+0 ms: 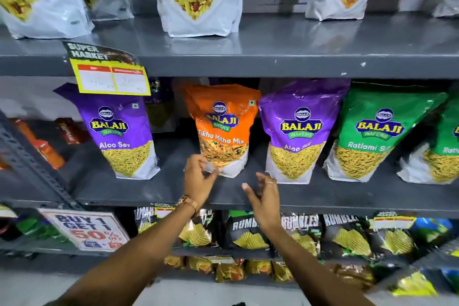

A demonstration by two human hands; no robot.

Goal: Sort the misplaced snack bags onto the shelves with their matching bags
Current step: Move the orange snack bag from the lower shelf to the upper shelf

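Left hand point(198, 177) reached the orange bag point(223, 129), fingers loosely curled at its base; right hand point(263, 194) open, spread, empty. Risk: a low one-handed grab might topple it.

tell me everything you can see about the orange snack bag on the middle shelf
The orange snack bag is a glossy plastic stand-up pouch: orange top, white base, printed "Balaji Wafers" and "Tikha Mitha Mix" over a picture of mixed snack, with a small green square mark at its top right. It stands upright on the grey middle shelf, between two purple Aloo Sev bags, looking full and sealed, top slightly crumpled. The left hand has its fingertips at the bag's lower left corner; the right hand is open, short of it.
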